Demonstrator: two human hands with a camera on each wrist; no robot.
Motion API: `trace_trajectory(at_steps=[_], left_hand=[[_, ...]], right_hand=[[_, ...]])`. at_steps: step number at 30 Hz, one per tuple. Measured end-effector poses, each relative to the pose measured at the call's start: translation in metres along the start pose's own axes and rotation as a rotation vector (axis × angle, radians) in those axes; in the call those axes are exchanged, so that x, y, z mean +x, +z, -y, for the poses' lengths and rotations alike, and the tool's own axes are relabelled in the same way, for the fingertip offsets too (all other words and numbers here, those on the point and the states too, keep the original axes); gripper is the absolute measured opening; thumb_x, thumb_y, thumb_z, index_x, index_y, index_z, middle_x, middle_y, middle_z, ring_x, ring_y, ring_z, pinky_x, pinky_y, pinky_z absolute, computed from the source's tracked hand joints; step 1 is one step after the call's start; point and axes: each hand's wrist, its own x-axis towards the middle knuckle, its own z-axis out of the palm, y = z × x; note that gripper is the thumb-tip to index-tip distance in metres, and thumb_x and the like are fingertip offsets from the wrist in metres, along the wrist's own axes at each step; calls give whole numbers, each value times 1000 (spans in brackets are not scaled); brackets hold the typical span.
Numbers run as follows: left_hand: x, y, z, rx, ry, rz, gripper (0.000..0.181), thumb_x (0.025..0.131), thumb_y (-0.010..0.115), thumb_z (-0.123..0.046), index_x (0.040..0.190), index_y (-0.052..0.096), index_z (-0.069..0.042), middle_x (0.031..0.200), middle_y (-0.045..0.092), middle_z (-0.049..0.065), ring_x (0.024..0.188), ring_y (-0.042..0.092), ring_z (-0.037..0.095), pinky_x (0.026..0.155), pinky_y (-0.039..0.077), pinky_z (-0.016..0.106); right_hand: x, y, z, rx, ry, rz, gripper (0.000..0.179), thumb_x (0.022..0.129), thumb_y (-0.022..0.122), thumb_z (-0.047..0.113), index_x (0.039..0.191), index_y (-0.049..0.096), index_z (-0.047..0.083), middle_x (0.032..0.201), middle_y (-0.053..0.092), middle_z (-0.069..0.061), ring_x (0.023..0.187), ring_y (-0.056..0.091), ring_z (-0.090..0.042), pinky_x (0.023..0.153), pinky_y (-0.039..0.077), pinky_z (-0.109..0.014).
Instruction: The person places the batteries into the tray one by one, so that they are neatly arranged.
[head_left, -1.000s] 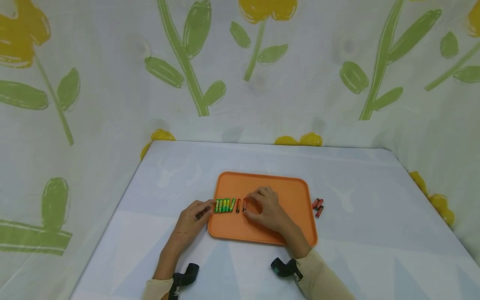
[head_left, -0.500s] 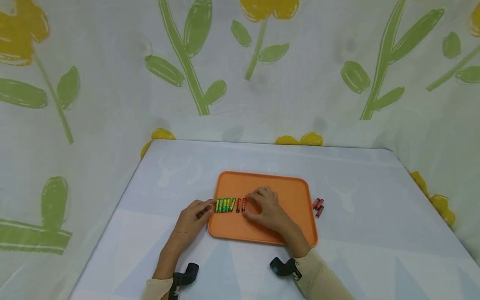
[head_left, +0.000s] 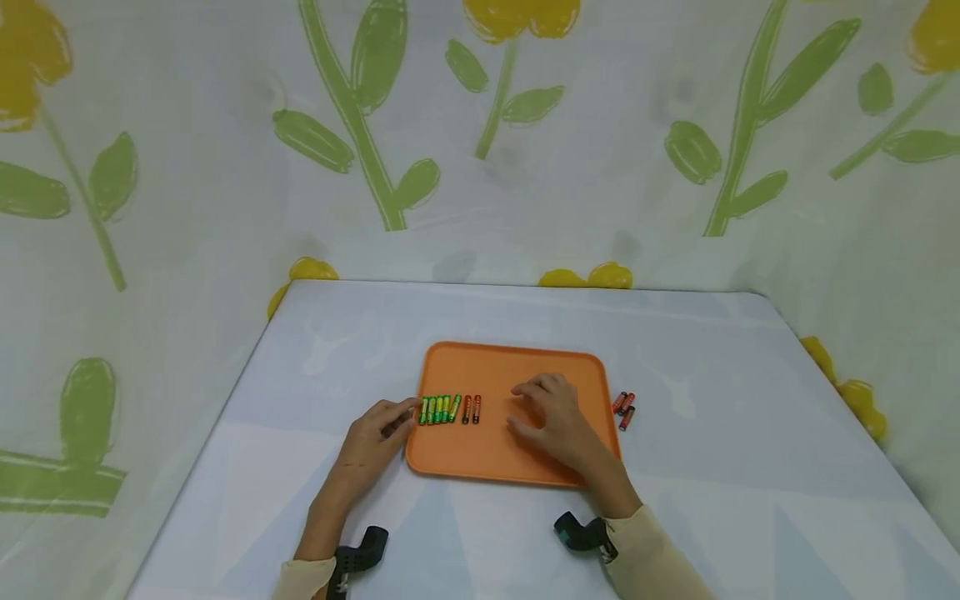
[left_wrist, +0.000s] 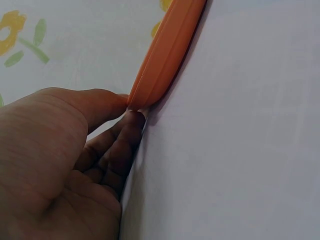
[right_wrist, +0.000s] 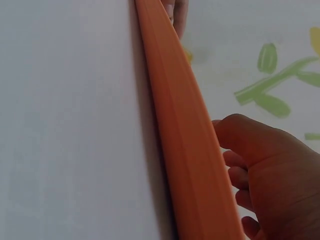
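Note:
An orange tray (head_left: 480, 458) lies on the table. Several green-and-yellow batteries (head_left: 439, 409) stand side by side in a row at its left, the last one slightly slanted. Two red batteries (head_left: 472, 409) continue that row to the right. At the tray's left rim, my left hand (head_left: 372, 443) pinches the edge with thumb (left_wrist: 107, 104) and fingers. Over the tray's right half hovers my right hand (head_left: 558, 422), its thumb and fingers spread apart and holding nothing. In the right wrist view, the tray wall (right_wrist: 180, 125) hides the batteries.
Several red batteries (head_left: 627, 418) lie loose on the white table (head_left: 720, 450) just beyond the tray's right edge. A flower-printed cloth wall (head_left: 585, 183) rises behind the table. Each wrist wears a black camera mount (head_left: 363, 550).
My right hand slid a red battery left beside the other red one, then let go and moved right. My left hand stays at the tray's rim. The head view shifted slightly.

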Motion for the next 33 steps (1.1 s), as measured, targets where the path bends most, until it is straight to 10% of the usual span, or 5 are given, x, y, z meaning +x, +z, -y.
trace_trajectory(at_steps=[19,33], left_hand=[[1,1,0,11,-23,7,37,99,65,-14,136,65,-15,99,59,-2,85,53,15,74,48,26],[2,2,2,18,-19,10,37,100,64,-14,137,64,-15,99,59,-2,85,53,15,73,47,26]], right_hand=[[-35,-33,-31,16,-22,-193,38,73,89,11,106,71,2,96,59,-7,95,49,-26,80,35,-43],[-60,-56,-51,-18,106,-212,39,74,88,7,108,70,1,94,56,-10,91,42,-26,78,24,-45]])
